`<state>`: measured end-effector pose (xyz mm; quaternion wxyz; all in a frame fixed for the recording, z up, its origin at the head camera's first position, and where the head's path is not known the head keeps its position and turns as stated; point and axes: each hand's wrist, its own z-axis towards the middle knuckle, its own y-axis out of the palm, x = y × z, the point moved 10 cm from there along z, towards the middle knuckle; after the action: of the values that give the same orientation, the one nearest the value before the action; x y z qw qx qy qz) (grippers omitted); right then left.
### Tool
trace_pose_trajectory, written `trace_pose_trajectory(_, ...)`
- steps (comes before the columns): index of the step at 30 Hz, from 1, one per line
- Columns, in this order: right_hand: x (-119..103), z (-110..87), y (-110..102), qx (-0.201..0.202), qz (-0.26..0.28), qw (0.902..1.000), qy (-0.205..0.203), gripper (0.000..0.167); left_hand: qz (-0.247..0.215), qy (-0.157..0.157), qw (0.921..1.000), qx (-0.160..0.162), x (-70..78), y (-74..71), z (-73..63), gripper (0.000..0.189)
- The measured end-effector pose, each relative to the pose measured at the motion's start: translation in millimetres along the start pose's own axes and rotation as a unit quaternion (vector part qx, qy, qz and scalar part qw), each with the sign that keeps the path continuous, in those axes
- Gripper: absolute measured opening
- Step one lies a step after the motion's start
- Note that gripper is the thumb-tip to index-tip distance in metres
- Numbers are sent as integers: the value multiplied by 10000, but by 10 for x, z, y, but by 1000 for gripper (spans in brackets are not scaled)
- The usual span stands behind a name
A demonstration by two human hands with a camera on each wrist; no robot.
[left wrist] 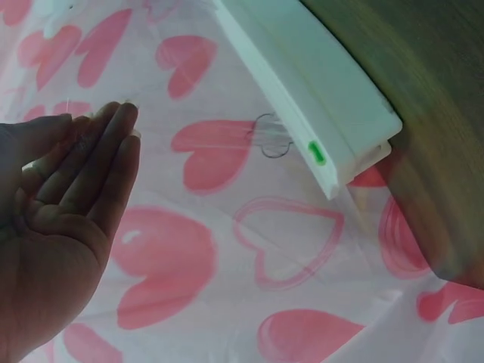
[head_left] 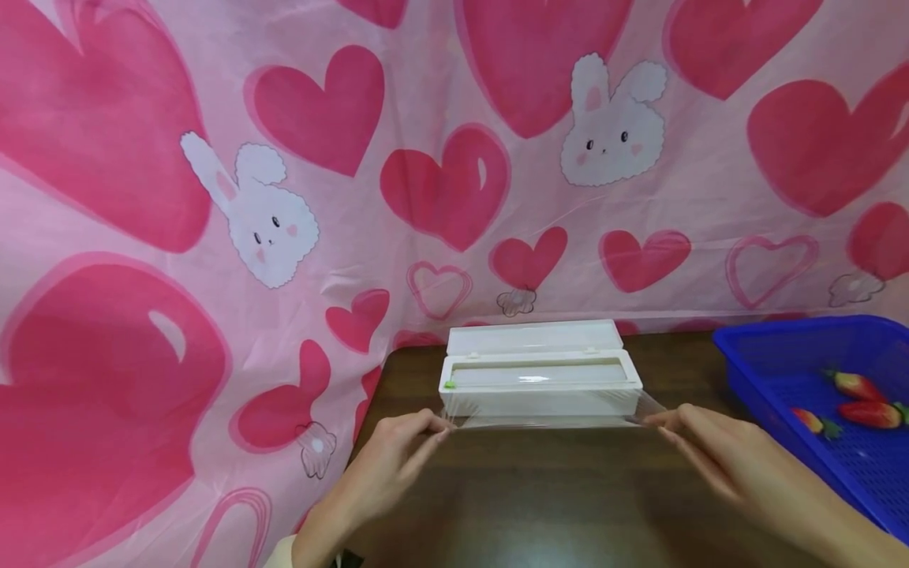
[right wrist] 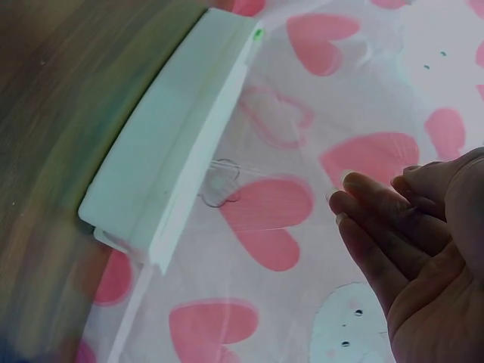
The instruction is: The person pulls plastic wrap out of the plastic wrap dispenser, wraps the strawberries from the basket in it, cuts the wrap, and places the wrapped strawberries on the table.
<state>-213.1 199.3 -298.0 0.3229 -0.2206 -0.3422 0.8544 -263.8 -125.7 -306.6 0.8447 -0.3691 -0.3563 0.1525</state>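
Observation:
A white cling film dispenser [head_left: 543,401] stands on the dark wooden table with its lid [head_left: 534,338] tipped back. Inside its slot lies a pale roll [head_left: 536,375], and a small green slider [head_left: 450,385] sits at the left end. Clear cling film [head_left: 547,424] stretches from the dispenser toward me. My left hand [head_left: 398,451] pinches the film's left corner between thumb and fingers. At the other corner my right hand [head_left: 731,450] pinches it the same way. Both wrist views show the dispenser [left wrist: 325,91] beyond the hands, with the film barely visible.
At the right stands a blue plastic basket [head_left: 753,379] with several strawberries [head_left: 872,414] in it. A pink cloth [head_left: 440,95] with hearts and rabbits hangs behind the table [head_left: 525,497] and down its left side.

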Motion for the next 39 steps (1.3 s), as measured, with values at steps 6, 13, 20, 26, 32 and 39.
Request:
trace_pose_trajectory(6, -112, -79, -125, -2, -224, 9996, 148, 51, 36, 257, 9997, 25, 157, -35, -85, 10)
trace_pose_trajectory(13, -158, -177, -166, -235, -334, 9989, 223, 39, -15, 779, 9969, 66, 328, -64, -183, 19)
trace_pose_trajectory(20, -325, -213, -222, -43, -390, 9963, -759, 30, 457, 1709, 9842, -78, 479, 24, -296, 8)
trace_pose_trajectory(26, -403, -344, -12, -357, -581, 9883, -1366, 46, 921, 1780, 9780, -576, 454, 174, -371, 20)
trace_pose_trajectory(32, -340, -620, 428, -1104, 199, 9737, -1982, 22, 1014, 1179, 9680, -1971, 194, 556, -493, 6)
trace_pose_trajectory(39, 163, -992, 1187, -3228, 1641, 9312, 414, 41, 1498, 1305, 9424, -2691, -45, 985, -587, 20)
